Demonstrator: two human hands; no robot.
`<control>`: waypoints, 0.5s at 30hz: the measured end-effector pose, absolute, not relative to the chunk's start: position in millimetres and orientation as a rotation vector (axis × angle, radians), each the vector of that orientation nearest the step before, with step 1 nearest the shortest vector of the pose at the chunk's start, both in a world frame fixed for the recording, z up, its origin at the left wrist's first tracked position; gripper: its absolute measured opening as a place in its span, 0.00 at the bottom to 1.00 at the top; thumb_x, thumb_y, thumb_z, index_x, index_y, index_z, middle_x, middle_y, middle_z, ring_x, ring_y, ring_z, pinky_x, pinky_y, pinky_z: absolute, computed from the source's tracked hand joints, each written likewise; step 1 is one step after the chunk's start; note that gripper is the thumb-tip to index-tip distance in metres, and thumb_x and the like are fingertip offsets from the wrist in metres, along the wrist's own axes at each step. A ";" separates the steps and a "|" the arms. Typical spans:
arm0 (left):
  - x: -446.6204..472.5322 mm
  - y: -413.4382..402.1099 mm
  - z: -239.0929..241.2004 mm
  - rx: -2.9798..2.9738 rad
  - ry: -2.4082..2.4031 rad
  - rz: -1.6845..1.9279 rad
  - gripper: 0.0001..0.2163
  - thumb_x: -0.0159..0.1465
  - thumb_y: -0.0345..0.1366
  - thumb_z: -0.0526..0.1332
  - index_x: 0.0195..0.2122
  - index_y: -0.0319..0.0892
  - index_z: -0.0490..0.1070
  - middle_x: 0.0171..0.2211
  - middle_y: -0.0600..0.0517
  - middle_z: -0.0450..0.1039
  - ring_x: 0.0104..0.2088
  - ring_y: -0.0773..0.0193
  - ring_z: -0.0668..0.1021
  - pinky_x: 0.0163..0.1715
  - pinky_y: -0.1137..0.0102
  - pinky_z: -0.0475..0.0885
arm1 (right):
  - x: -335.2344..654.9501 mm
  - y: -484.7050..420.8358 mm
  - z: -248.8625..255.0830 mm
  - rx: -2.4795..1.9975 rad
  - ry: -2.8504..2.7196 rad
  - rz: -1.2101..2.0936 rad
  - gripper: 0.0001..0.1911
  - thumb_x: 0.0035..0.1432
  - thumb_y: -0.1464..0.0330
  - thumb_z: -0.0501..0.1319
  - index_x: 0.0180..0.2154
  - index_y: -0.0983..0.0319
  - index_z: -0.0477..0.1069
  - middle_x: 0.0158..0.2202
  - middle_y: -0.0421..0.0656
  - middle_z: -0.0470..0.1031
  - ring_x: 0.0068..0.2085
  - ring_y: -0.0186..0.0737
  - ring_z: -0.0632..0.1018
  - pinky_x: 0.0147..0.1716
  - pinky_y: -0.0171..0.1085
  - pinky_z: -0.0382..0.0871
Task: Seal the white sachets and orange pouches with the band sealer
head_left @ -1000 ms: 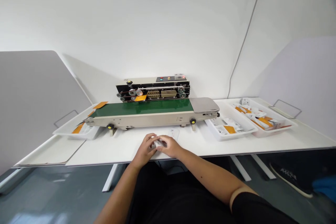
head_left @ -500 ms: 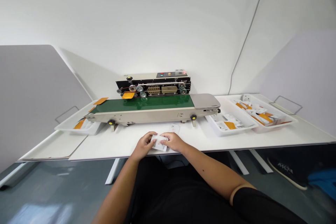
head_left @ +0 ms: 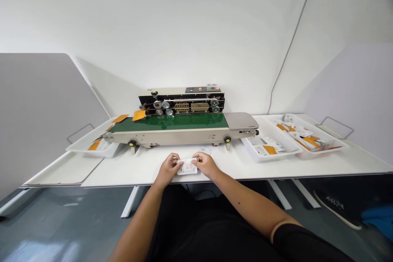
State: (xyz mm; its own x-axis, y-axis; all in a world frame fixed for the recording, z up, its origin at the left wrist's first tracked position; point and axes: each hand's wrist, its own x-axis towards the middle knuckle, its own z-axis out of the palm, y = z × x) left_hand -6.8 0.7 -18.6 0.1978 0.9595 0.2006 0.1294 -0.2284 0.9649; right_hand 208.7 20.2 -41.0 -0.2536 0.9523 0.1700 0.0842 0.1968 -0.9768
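A small white printed sachet [head_left: 188, 167] is held level just above the table's front edge. My left hand [head_left: 168, 169] pinches its left end, thumb on top. At the other end, my right hand [head_left: 206, 165] grips it between thumb and fingers. Another white sachet [head_left: 204, 150] lies on the table behind my right hand, partly hidden by it. Beyond the hands stands a band sealing machine [head_left: 181, 106] with a green conveyor belt [head_left: 184, 121]. An orange packet [head_left: 139, 115] rests at the belt's left part, by the rollers.
At the belt's left end, another orange packet [head_left: 120, 118] hangs over a white bin [head_left: 106, 153] holding packets. Two white bins with white and orange packets stand at right, a nearer bin [head_left: 260, 156] and a farther bin [head_left: 331, 151]. A person's shoe [head_left: 337, 208] shows at lower right.
The orange packet has come out of the rollers and travelled left along the belt. Both hands have turned the sachet straight, so its printed face lies level between them.
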 end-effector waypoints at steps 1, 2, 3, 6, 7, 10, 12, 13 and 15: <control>-6.9 0.6 -18.9 1.570 1.061 1.145 0.14 0.64 0.45 0.66 0.40 0.45 0.62 0.22 0.62 0.66 0.20 0.70 0.69 0.22 0.76 0.61 | 210.6 18.3 -36.4 -1.034 -1.643 1.154 0.12 0.58 0.62 0.64 0.42 0.60 0.76 0.25 0.35 0.69 0.27 0.35 0.71 0.29 0.33 0.66; -6.9 0.4 -18.8 1.578 1.053 1.142 0.14 0.64 0.45 0.67 0.39 0.45 0.63 0.22 0.62 0.66 0.20 0.70 0.69 0.22 0.76 0.61 | 213.3 16.9 -30.5 -1.041 -1.760 1.123 0.11 0.57 0.63 0.65 0.41 0.60 0.77 0.26 0.36 0.71 0.28 0.35 0.71 0.30 0.33 0.65; -6.9 0.2 -18.5 1.587 1.043 1.142 0.14 0.64 0.44 0.67 0.39 0.44 0.63 0.22 0.61 0.67 0.21 0.69 0.69 0.23 0.76 0.61 | 216.9 16.3 -23.4 -1.035 -1.890 1.101 0.10 0.56 0.64 0.66 0.40 0.61 0.78 0.27 0.37 0.73 0.29 0.35 0.72 0.30 0.33 0.64; -6.6 0.2 -17.4 1.604 1.008 1.161 0.15 0.63 0.44 0.67 0.43 0.44 0.64 0.26 0.58 0.71 0.24 0.68 0.72 0.26 0.75 0.64 | 234.3 24.0 6.7 -1.009 -2.117 1.145 0.07 0.54 0.67 0.67 0.36 0.61 0.79 0.27 0.38 0.76 0.27 0.34 0.72 0.28 0.32 0.61; -6.5 0.6 -17.1 1.603 0.998 1.174 0.16 0.64 0.45 0.67 0.45 0.44 0.64 0.28 0.58 0.72 0.25 0.68 0.72 0.26 0.74 0.65 | 242.5 30.4 19.9 -1.011 -2.089 1.189 0.07 0.54 0.66 0.67 0.36 0.61 0.78 0.26 0.37 0.75 0.26 0.33 0.71 0.26 0.31 0.60; -6.7 2.2 -17.2 1.588 0.984 1.213 0.16 0.66 0.46 0.63 0.48 0.45 0.62 0.31 0.56 0.73 0.24 0.68 0.71 0.27 0.73 0.66 | 273.4 61.5 65.4 -0.982 -1.774 1.276 0.12 0.56 0.61 0.67 0.39 0.62 0.76 0.25 0.36 0.74 0.21 0.30 0.67 0.22 0.29 0.57; -6.9 3.2 -17.7 1.579 0.985 1.232 0.16 0.67 0.45 0.62 0.49 0.45 0.61 0.32 0.56 0.74 0.25 0.68 0.71 0.28 0.72 0.66 | 296.6 88.9 94.4 -0.957 -1.483 1.161 0.14 0.55 0.61 0.67 0.41 0.62 0.75 0.25 0.36 0.74 0.22 0.29 0.67 0.21 0.28 0.58; -7.0 3.5 -18.0 1.578 0.985 1.235 0.15 0.67 0.45 0.62 0.48 0.45 0.61 0.32 0.55 0.74 0.25 0.68 0.71 0.28 0.72 0.66 | 307.7 103.1 106.3 -0.966 -1.327 1.078 0.14 0.56 0.62 0.66 0.41 0.63 0.74 0.23 0.36 0.73 0.22 0.29 0.68 0.21 0.28 0.58; -7.1 3.8 -18.7 1.580 0.984 1.235 0.15 0.67 0.45 0.63 0.48 0.44 0.62 0.33 0.55 0.74 0.25 0.68 0.71 0.29 0.72 0.66 | 326.1 129.4 122.8 -1.048 -1.062 0.930 0.12 0.55 0.68 0.64 0.42 0.64 0.74 0.21 0.35 0.71 0.21 0.29 0.68 0.20 0.27 0.59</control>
